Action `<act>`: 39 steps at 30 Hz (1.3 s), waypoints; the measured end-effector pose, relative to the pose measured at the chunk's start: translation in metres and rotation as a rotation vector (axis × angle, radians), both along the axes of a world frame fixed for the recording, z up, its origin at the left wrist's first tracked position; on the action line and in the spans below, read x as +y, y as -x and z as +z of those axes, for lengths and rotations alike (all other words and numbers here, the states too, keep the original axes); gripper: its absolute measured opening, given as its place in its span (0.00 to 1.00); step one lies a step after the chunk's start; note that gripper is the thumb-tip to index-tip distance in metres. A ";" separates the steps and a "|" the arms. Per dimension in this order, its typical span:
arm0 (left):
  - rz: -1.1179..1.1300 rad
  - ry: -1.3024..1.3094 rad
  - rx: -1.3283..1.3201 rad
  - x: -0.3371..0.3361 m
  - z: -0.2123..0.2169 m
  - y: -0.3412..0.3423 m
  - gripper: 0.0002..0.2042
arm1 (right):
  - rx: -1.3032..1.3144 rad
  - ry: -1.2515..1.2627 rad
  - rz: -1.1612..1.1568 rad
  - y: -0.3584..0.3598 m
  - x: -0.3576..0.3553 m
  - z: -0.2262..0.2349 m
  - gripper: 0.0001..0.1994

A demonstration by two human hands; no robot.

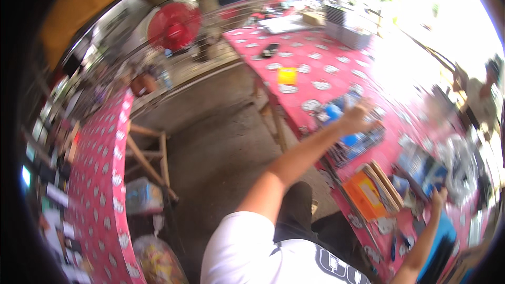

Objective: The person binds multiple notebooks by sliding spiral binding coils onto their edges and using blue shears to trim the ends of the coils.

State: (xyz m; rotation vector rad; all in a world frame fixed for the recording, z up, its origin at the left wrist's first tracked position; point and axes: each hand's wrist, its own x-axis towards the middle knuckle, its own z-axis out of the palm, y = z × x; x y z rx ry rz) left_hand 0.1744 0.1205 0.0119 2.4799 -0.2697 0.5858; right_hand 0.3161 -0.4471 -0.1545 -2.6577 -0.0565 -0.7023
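1. Straight to the orange box point(364, 195), on the pink patterned table point(321, 73), with brown cardboard point(388, 183) right up against its right side.
2. Look beyond the orange box: holding the left hand point(359, 115) out over the blue patterned package point(374, 139), arm stretched long.
3. Fingers of that hand: seemingly spread, but badly smeared; cannot tell whether pressing on the package or pinching any part of it.
4. Over to the right of the orange box: keeping the right hand point(440, 196) at the near edge of the dark blue packet point(432, 174).
5. Fingers here: small and blurred; cannot tell whether pinching that edge or merely resting against it.
6. Farther right of the orange box, just beside the packet: spot the crumpled clear plastic bag point(461, 171).
7. Nearer than the orange box: find a slim dark pen-like thing point(393, 248), then a blue flat thing point(444, 229) beside the right forearm.
8. Well beyond the orange box, toward the left: catch the yellow square point(286, 75), and past it a small black object point(270, 50).
9. Farthest beyond the orange box on this table: note the grey stack point(344, 29).
10. Far off left of the orange box: see a red fan point(174, 25).
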 end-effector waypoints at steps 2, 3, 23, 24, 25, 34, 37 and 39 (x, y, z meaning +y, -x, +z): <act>-0.085 0.210 -0.041 -0.021 0.019 0.020 0.32 | 0.010 0.140 -0.095 0.012 -0.018 -0.001 0.23; -0.061 0.271 -0.138 -0.029 0.018 0.025 0.29 | -0.111 0.242 -0.098 0.016 -0.018 0.004 0.20; -0.384 0.763 0.089 -0.093 0.022 0.103 0.15 | 0.093 -0.753 0.565 0.275 0.207 0.127 0.12; -0.362 0.732 0.117 -0.091 0.012 0.100 0.17 | 0.088 -0.769 0.569 0.274 0.208 0.110 0.13; -0.333 0.697 0.143 -0.089 0.007 0.099 0.19 | 0.085 -0.788 0.577 0.275 0.211 0.097 0.14; -0.080 1.107 0.193 -0.088 -0.046 0.125 0.39 | 0.026 -0.786 0.524 0.302 0.248 0.093 0.44; -0.166 1.211 0.186 -0.089 -0.052 0.117 0.36 | 0.066 -0.702 0.588 0.307 0.239 0.100 0.48; -0.296 1.404 0.190 -0.088 -0.036 0.112 0.34 | 0.159 -0.419 0.546 0.306 0.203 0.118 0.45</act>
